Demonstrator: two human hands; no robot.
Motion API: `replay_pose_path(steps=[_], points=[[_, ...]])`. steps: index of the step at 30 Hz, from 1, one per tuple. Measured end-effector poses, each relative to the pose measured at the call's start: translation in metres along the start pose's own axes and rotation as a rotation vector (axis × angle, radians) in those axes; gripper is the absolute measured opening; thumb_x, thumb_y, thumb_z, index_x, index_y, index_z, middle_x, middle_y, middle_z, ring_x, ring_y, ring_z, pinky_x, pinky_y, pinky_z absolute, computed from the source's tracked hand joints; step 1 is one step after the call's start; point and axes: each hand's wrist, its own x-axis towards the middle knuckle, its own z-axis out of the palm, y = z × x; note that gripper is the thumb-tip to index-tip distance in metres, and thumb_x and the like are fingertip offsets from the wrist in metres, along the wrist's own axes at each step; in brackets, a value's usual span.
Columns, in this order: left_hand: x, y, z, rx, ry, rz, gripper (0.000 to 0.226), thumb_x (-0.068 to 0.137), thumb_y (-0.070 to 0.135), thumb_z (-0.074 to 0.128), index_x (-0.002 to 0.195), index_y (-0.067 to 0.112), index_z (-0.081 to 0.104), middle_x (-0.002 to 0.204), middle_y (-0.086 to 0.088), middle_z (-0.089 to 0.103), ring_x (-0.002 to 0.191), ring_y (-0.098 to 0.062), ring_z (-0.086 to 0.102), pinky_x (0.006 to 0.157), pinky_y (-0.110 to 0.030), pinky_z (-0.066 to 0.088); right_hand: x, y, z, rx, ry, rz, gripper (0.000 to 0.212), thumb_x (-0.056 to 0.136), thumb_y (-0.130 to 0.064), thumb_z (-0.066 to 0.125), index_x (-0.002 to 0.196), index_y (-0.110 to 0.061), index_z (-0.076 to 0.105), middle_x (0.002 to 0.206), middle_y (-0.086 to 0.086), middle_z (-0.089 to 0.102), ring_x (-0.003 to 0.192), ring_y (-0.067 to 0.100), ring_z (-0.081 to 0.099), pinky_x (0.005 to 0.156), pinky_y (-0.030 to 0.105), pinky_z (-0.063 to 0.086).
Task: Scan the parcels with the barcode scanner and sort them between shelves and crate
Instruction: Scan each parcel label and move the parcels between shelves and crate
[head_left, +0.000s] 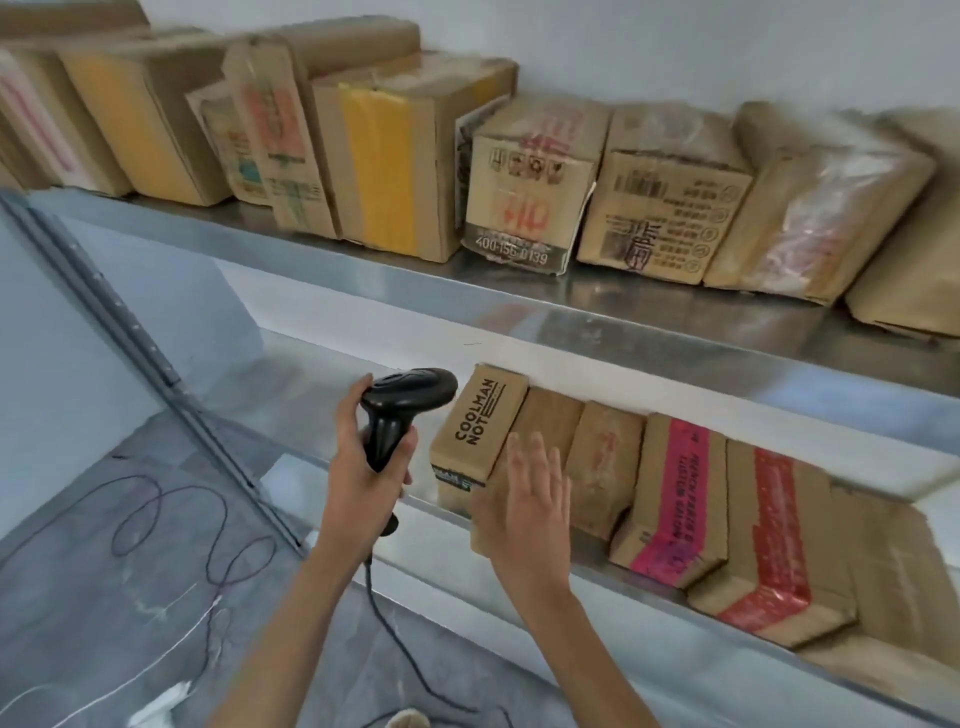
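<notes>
Scanner (402, 410) of black plastic is in the left hand (363, 467), whose fingers are wrapped around its handle; its head points to the right, toward the "COOLMAN NOT" parcel (475, 431). This parcel stands at the left end of a row of cardboard parcels on the lower shelf (519, 545), just beside the scanner head. The right hand (535, 499) is spread flat with straight fingers in front of the plain brown parcel (545, 426) next in the row; if the palm touches it, I cannot tell. Further right stand a parcel with pink tape (675, 499) and a parcel with red tape (774, 540). The scanner's cable (395, 639) hangs down and lies in loops on the grey floor (104, 597). The upper shelf (623, 322) carries another row of boxes, among them a box with yellow tape (384, 171).
</notes>
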Motion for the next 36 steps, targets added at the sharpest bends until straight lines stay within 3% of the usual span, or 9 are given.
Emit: replay_pose_path(steps=[4, 7, 12, 18, 23, 28, 31, 33, 36], points=[[0.034, -0.021, -0.031, -0.028, -0.086, 0.007, 0.065, 0.098, 0.013, 0.062, 0.145, 0.041, 0.027, 0.083, 0.003, 0.067, 0.055, -0.015, 0.06, 0.058, -0.03, 0.055, 0.027, -0.037, 0.032, -0.068, -0.02, 0.15, 0.074, 0.102, -0.057, 0.033, 0.158, -0.032, -0.006, 0.166, -0.002, -0.02, 0.152, 0.026, -0.022, 0.124, 0.043, -0.01], [0.056, -0.039, -0.044, -0.083, -0.143, -0.035, 0.065, 0.099, 0.012, 0.062, 0.142, 0.047, 0.028, 0.082, 0.003, 0.067, 0.056, -0.018, 0.059, 0.059, -0.036, 0.054, 0.046, -0.054, 0.049, -0.109, -0.006, 0.234, 0.074, 0.102, -0.057, 0.035, 0.159, -0.03, -0.002, 0.166, 0.0, -0.02, 0.151, 0.033, -0.022, 0.123, 0.046, -0.01], [0.068, -0.055, -0.053, -0.144, -0.212, -0.089, 0.064, 0.099, 0.013, 0.061, 0.145, 0.042, 0.028, 0.081, -0.003, 0.066, 0.055, -0.017, 0.057, 0.057, -0.028, 0.053, 0.083, -0.072, 0.073, -0.247, -0.042, 0.349, 0.078, 0.099, -0.057, 0.038, 0.16, -0.029, -0.002, 0.166, 0.009, -0.017, 0.15, 0.043, -0.017, 0.122, 0.05, -0.007], [0.078, -0.076, -0.068, -0.144, -0.252, -0.125, 0.065, 0.099, 0.013, 0.062, 0.145, 0.043, 0.027, 0.081, -0.005, 0.067, 0.057, -0.021, 0.058, 0.055, -0.029, 0.053, 0.105, -0.075, 0.093, -0.376, -0.072, 0.438, 0.068, 0.102, -0.046, 0.037, 0.16, -0.031, 0.004, 0.168, 0.011, -0.005, 0.149, 0.05, 0.001, 0.121, 0.054, 0.011], [0.087, -0.084, -0.078, -0.176, -0.246, -0.155, 0.064, 0.099, 0.01, 0.062, 0.142, 0.043, 0.028, 0.08, -0.011, 0.065, 0.057, -0.02, 0.058, 0.054, -0.027, 0.053, 0.096, -0.088, 0.101, -0.233, -0.006, 0.405, 0.063, 0.102, -0.04, 0.041, 0.159, -0.033, 0.014, 0.168, 0.005, 0.004, 0.148, 0.045, 0.01, 0.121, 0.054, 0.014], [0.094, -0.093, -0.086, -0.196, -0.23, -0.177, 0.065, 0.098, 0.009, 0.062, 0.146, 0.036, 0.027, 0.076, -0.006, 0.065, 0.056, -0.019, 0.058, 0.055, -0.03, 0.053, 0.073, -0.095, 0.122, 0.291, 0.129, 0.408, 0.06, 0.1, -0.037, 0.051, 0.154, -0.043, 0.025, 0.166, -0.005, 0.014, 0.142, 0.023, 0.018, 0.119, 0.051, 0.025], [0.096, -0.098, -0.092, -0.177, -0.219, -0.188, 0.067, 0.099, 0.01, 0.062, 0.149, 0.034, 0.025, 0.072, -0.006, 0.065, 0.056, -0.022, 0.058, 0.055, -0.031, 0.054, 0.07, -0.088, 0.126, 0.436, 0.16, 0.447, 0.06, 0.099, -0.041, 0.051, 0.154, -0.044, 0.026, 0.165, -0.009, 0.019, 0.145, 0.016, 0.022, 0.119, 0.049, 0.03], [0.097, -0.101, -0.095, -0.179, -0.21, -0.196, 0.067, 0.099, 0.011, 0.063, 0.149, 0.035, 0.026, 0.072, -0.006, 0.065, 0.056, -0.023, 0.058, 0.056, -0.034, 0.053, 0.072, -0.083, 0.124, 0.435, 0.168, 0.458, 0.062, 0.097, -0.044, 0.045, 0.156, -0.039, 0.024, 0.162, -0.005, 0.028, 0.144, 0.018, 0.034, 0.115, 0.049, 0.038], [0.097, -0.103, -0.096, -0.179, -0.202, -0.214, 0.067, 0.098, 0.012, 0.063, 0.148, 0.037, 0.026, 0.075, -0.007, 0.067, 0.056, -0.021, 0.059, 0.056, -0.033, 0.053, 0.08, -0.073, 0.121, 0.204, 0.087, 0.468, 0.057, 0.103, -0.019, 0.036, 0.158, -0.025, 0.022, 0.164, 0.003, 0.026, 0.143, 0.025, 0.038, 0.111, 0.049, 0.041]])
